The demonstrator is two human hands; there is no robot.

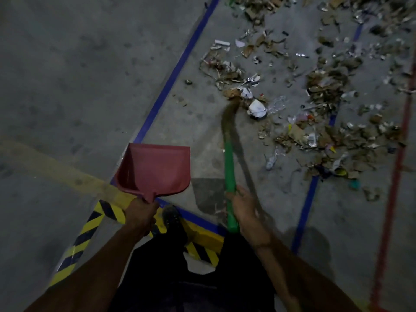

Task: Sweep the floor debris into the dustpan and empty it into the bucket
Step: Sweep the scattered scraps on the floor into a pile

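Sweeping: head view shows you at the first step, gathering; nothing is in the dustpan [155, 167] yet.
Left hand [140, 213]: your fingers are curled around the dustpan handle and hold the red pan above the floor, its mouth facing away from you.
Right hand [244, 207]: it grips the green handle of the broom [229, 163]; the bristles are blurred and reach the near edge of the debris [315, 91].
Debris: cardboard scraps, paper and foil lie spread between the blue floor lines [177, 66], well apart from the pan.
Bucket: not visible in this view.
Next move: I judge you must lower the pan flat to the floor near the pile, then pull the scraps toward it with short strokes.
Risk: light foil pieces may scatter.
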